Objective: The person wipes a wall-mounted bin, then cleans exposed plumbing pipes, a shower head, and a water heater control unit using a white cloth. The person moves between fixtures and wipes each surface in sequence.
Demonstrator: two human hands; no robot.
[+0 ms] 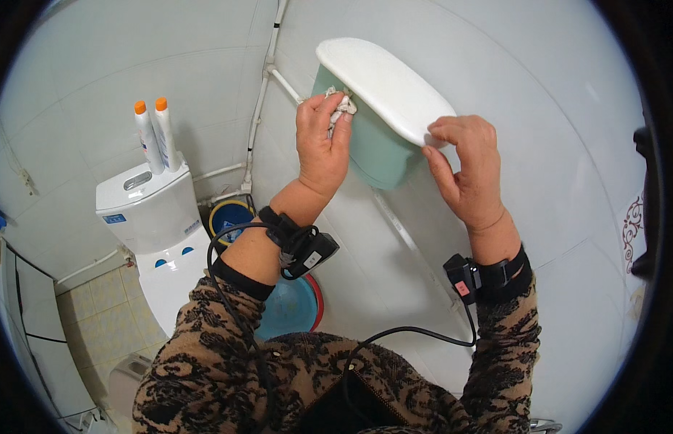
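A pale green container (383, 153) with an oval white lid (380, 79) is fixed to the tiled wall ahead of me. My left hand (322, 148) grips a crumpled whitish cloth (342, 108) beside the container's front, just under the lid's edge. Part of the cloth is hidden by the fingers. My right hand (468, 166) has its thumb and fingers at the lid's right end, pinching the rim. Both wrists wear black straps with small cabled boxes.
Two white bottles with orange caps (151, 137) stand on the white toilet's tank (145, 206) at left. Below are a yellow-rimmed bucket (231, 213) and a blue basin with a red rim (289, 307). White pipes (260, 108) run along the wall corner.
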